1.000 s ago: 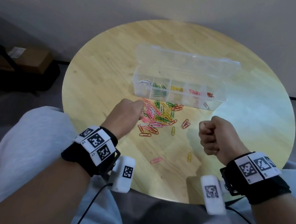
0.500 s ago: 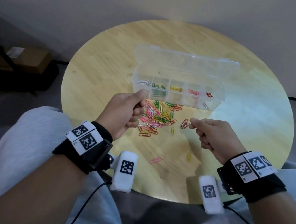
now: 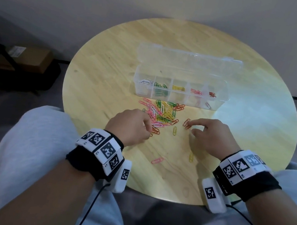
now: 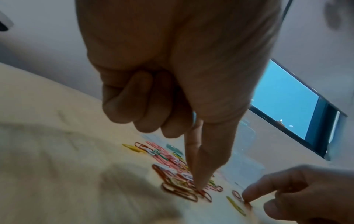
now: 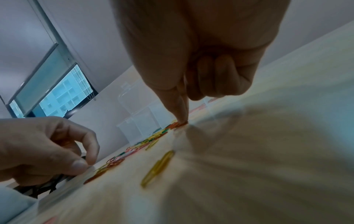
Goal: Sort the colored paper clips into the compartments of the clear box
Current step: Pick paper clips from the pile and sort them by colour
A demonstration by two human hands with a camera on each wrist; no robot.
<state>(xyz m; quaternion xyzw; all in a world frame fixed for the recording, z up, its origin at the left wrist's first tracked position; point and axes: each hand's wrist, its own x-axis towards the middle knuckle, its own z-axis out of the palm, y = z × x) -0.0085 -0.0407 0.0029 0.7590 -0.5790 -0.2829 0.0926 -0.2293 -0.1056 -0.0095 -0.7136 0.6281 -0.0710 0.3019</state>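
The clear box stands open on the round table, holding white, green, yellow, pink and red clips in separate compartments. A mixed pile of paper clips lies just in front of it. My left hand is down at the pile's near edge; in the left wrist view its thumb and index tips meet on an orange-red clip, the other fingers curled. My right hand is right of the pile; its index tip and thumb close on a red clip lying apart.
Loose clips lie nearer me: a green-yellow one, a yellow one and a pink one. The box lid lies open behind the box. The wooden table edge is close to my knees.
Both hands were raised with curled fingers; they have dropped to the tabletop, the left onto the pile's near edge, the right onto the separate red clips.
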